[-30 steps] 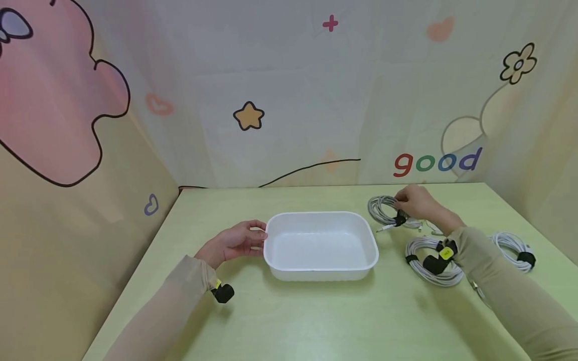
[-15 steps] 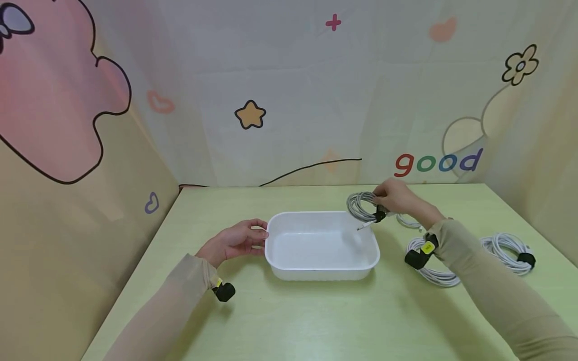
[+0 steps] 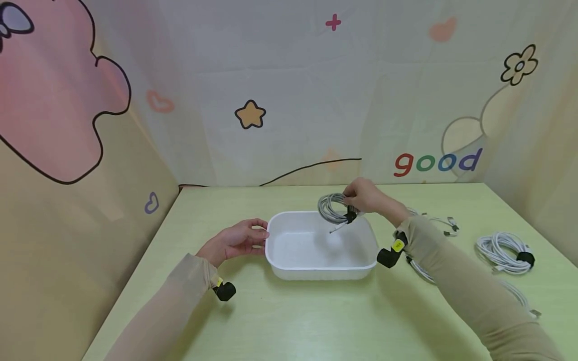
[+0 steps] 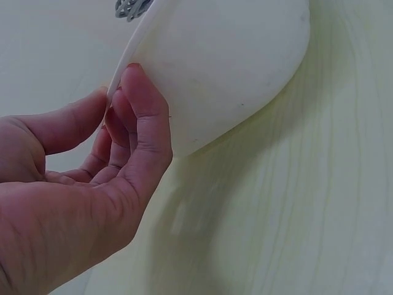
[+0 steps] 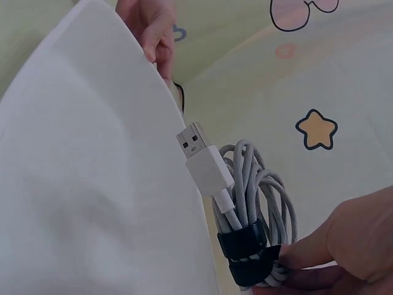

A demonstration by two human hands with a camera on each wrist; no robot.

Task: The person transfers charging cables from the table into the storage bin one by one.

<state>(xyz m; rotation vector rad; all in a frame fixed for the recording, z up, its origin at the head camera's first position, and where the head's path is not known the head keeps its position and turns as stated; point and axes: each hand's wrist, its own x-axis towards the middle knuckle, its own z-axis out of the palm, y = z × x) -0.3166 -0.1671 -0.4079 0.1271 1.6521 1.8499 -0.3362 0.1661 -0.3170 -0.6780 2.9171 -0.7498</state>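
Observation:
A white plastic tub [image 3: 316, 274] stands mid-table, its inside bare white. At its left end my left hand [image 3: 235, 241] pinches the rim, thumb on the inner side and fingers outside in the left wrist view. My right hand [image 3: 368, 196] holds a coiled grey USB cable [image 5: 245, 178] by its black strap [image 5: 249, 246]. This coil hangs over the tub's back right part, and one white plug end dangles down. In the right wrist view the cable's white USB plug [image 5: 209, 171] overlaps the tub's rim.
To the right lies a white cable coil [image 3: 496, 250] with a black strap. Another coil [image 3: 422, 273] is partly hidden under the right forearm. A thin cable with small plugs [image 3: 451, 225] lies behind it, and a further cable end [image 3: 519, 296] lies nearer. A printed curtain backs the table.
My right hand has lifted the grey cable coil off the table and carried it left, over the tub. The left hand keeps its place at the rim.

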